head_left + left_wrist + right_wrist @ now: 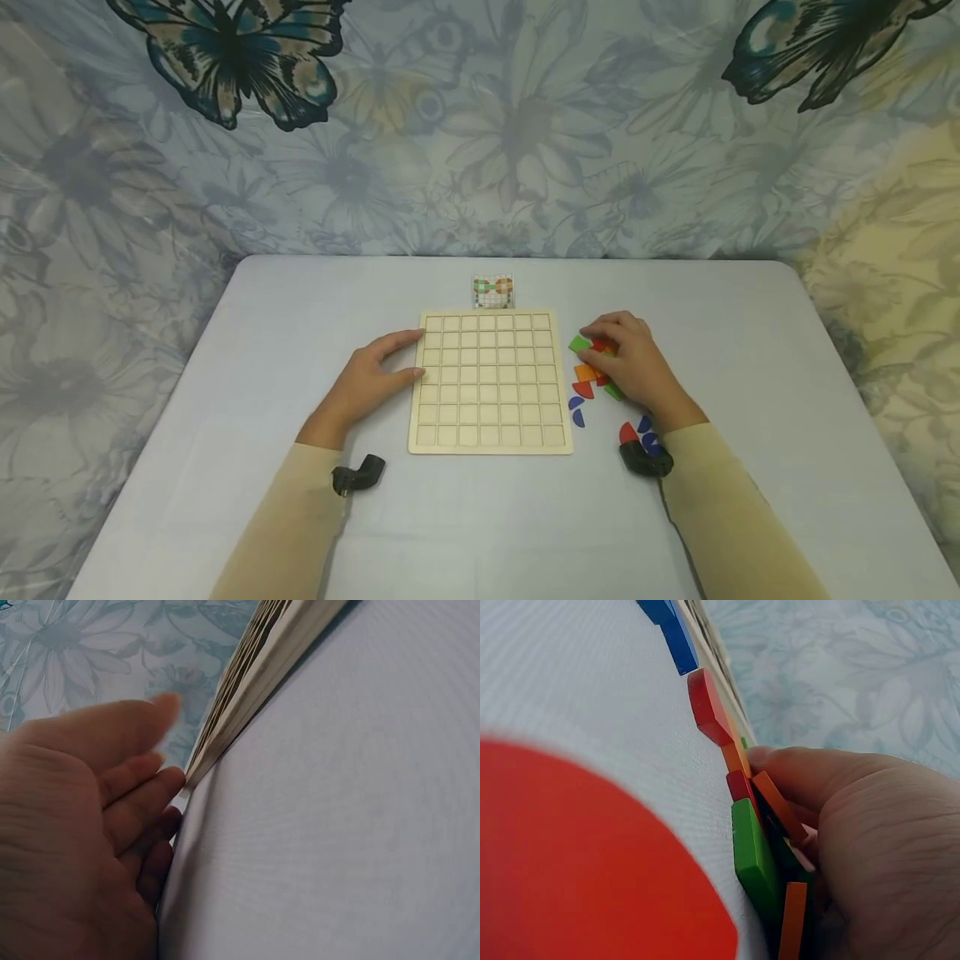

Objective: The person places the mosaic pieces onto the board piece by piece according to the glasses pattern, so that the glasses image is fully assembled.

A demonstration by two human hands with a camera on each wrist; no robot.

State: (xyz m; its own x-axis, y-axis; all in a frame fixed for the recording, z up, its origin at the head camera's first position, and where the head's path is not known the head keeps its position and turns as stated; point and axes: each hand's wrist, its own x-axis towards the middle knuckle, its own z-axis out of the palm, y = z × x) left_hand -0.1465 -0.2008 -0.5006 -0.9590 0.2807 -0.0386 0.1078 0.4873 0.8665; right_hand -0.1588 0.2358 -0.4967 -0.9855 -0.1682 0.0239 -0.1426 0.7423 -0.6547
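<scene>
Right fingers (602, 361) pinch a green piece (578, 343), corner toward the board (491, 377) that uncurled left fingers (401, 339) touch.

This was a small draped corner, like a filming booth, though whether inside a home or a studio could not be told. A white table (480, 533) spread under and around the left hand (367, 377) and the right hand (633, 358), with a black camera (362, 474) just behind each. Beyond both hands hung cloth (517, 225) printed with pale flowers (522, 125) and dark butterflies (232, 54), with more of it to the outer side of each.
</scene>
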